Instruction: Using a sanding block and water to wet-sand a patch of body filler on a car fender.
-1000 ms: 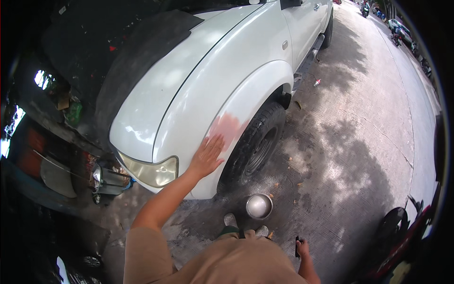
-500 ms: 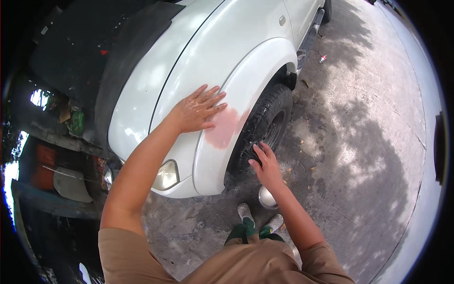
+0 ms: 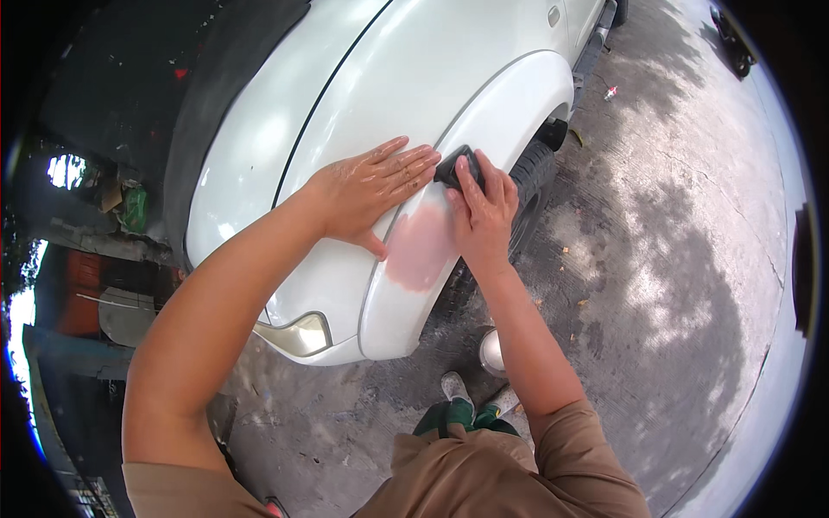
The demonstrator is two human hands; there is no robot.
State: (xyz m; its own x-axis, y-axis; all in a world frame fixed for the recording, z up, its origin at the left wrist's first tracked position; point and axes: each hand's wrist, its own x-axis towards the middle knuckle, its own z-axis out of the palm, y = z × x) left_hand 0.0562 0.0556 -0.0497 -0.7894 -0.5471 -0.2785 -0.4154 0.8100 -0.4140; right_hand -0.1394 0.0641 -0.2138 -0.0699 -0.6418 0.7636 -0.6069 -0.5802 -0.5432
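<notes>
A white car's front fender [image 3: 389, 95] lies before me, with a smooth pinkish patch [image 3: 420, 246] on its flared wheel arch [image 3: 505, 99]. My left hand [image 3: 371, 190] rests flat and wet on the fender, fingers stretched toward the arch and thumb by the patch's left edge. My right hand [image 3: 485, 207] grips a black sanding block [image 3: 456, 169], pressed on the arch just above the patch. The fingertips of the left hand come close to the block. My right fingers hide part of it.
The front tyre [image 3: 533, 173] is under the arch, and a headlight [image 3: 302, 335] sits low on the left. A round metal container [image 3: 492, 351] stands on the concrete ground by my shoes [image 3: 456, 387]. Dark clutter fills the left side.
My right hand has risen from in front of the tyre to the wheel arch, where the black block now shows. My left hand has slid slightly right on the fender, its thumb spread lower.
</notes>
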